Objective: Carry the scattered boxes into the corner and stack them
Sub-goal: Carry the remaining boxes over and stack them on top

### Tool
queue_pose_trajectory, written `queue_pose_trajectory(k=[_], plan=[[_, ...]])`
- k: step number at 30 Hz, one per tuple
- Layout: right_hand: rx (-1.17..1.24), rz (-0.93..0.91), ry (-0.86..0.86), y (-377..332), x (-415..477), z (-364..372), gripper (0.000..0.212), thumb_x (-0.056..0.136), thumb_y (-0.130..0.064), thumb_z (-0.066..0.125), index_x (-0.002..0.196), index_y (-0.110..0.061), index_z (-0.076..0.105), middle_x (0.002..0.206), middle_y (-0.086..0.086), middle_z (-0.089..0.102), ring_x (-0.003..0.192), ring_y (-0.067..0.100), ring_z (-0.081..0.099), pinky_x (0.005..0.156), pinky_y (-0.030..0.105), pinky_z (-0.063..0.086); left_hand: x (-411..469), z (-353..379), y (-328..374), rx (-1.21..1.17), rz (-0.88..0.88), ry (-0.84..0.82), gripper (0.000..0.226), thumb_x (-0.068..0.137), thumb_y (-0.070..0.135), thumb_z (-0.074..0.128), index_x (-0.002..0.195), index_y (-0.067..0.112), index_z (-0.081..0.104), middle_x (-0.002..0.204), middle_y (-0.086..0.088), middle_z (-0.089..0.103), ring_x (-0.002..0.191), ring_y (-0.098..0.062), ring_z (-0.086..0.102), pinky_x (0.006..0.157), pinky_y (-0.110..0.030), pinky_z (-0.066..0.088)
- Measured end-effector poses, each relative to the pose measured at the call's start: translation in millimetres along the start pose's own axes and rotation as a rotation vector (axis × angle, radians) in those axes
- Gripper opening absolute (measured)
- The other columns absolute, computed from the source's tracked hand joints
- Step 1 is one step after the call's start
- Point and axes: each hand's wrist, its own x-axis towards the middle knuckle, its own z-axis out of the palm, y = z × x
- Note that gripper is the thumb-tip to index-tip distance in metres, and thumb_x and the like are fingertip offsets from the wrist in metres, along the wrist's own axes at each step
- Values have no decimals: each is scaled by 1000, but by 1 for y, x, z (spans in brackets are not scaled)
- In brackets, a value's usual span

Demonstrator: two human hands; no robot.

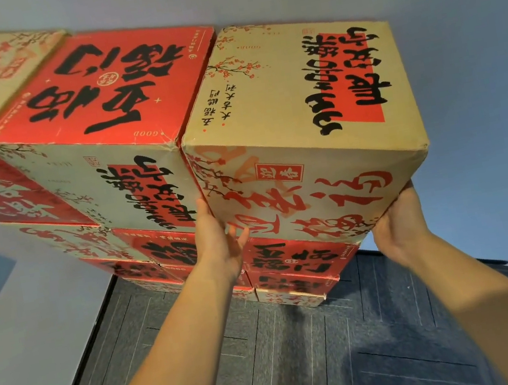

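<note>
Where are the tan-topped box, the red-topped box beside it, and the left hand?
tan-topped box (301, 83), head view, middle of top face.
red-topped box (110, 85), head view, middle of top face.
left hand (220, 240), head view, middle of hand.

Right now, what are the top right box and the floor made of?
Top right box: looks like printed cardboard, matte tan with red and black ink; dented corners, folded edges. Floor: probably carpet tile, dark grey-blue, fuzzy weave with seam lines.

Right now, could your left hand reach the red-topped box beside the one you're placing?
Probably yes: the left hand rests at the seam where the tan box meets the red-topped box, with nothing in the way.
</note>
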Motion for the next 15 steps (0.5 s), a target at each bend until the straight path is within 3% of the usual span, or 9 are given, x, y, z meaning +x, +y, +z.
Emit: queue_pose_trajectory(k=[4,9,11,13,15], plan=[[-31,-11,10,-1,2,-1,43,115,-35,27,105,-28,68,94,-8,79,100,15,66,86,34,54,-4,-4,-4,64,-19,39,65,106,65,38,150,19,53,154,-8,53,134,-27,55,111,-46,47],[-35,80,41,5,-11,-6,46,115,-39,26,96,-29,67,79,-12,78,79,6,69,60,22,56,-2,-10,-4,50,-52,4,69,107,63,34,161,20,40,159,-9,47,140,-33,49,116,-50,43],[-35,100,43,8,-15,-8,45,114,-43,27,99,-30,68,89,-9,78,87,9,65,70,28,56,-1,-13,-4,63,-52,-4,69,107,64,34,160,21,41,159,-9,47,140,-33,49,118,-52,41],[-45,103,28,12,-21,-9,42,112,-46,29,105,-31,68,110,-3,75,99,13,63,90,32,51,-1,-15,-6,67,-45,-9,70,106,65,34,158,19,44,154,-9,52,133,-30,53,118,-53,41],[-53,103,3,16,-26,-8,38,112,-45,31,112,-33,67,124,0,71,112,16,62,106,40,49,-1,-16,-9,79,-30,0,68,107,64,34,152,17,52,135,-7,62,111,-21,58,115,-48,44]])
